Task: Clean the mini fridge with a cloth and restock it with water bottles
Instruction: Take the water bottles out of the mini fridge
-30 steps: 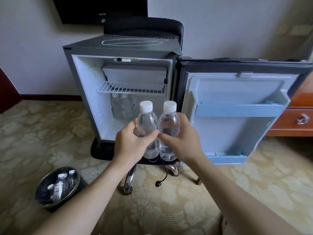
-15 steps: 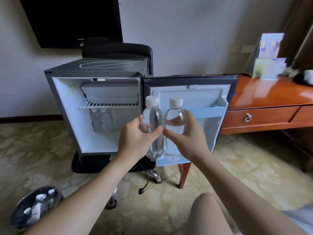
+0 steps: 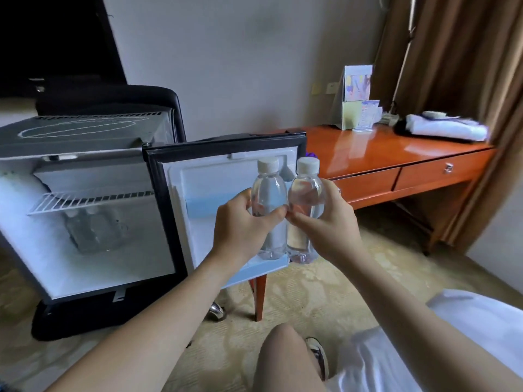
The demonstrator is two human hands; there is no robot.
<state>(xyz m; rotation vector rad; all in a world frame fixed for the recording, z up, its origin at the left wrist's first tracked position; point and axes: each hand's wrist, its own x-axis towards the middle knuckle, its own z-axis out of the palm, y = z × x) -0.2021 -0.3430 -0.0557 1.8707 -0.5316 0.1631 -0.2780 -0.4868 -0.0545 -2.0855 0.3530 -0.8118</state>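
Note:
My left hand grips a clear water bottle with a white cap, held upright. Right beside it, touching, my right hand grips a second clear water bottle of the same kind. Both bottles are held in front of the mini fridge's open door. The mini fridge stands open at the left, white inside, with a wire shelf. Blurred bottles stand under that shelf at the back.
A glossy wooden desk with drawers stands to the right of the fridge door, carrying a brochure stand and folded white cloth. Brown curtains hang at far right. My knee and a shoe are below, on patterned carpet.
The view has swung to the right: the fridge slid to the left edge, the desk and curtains came into sight, and the bin left the frame. Both hands keep holding their bottles together.

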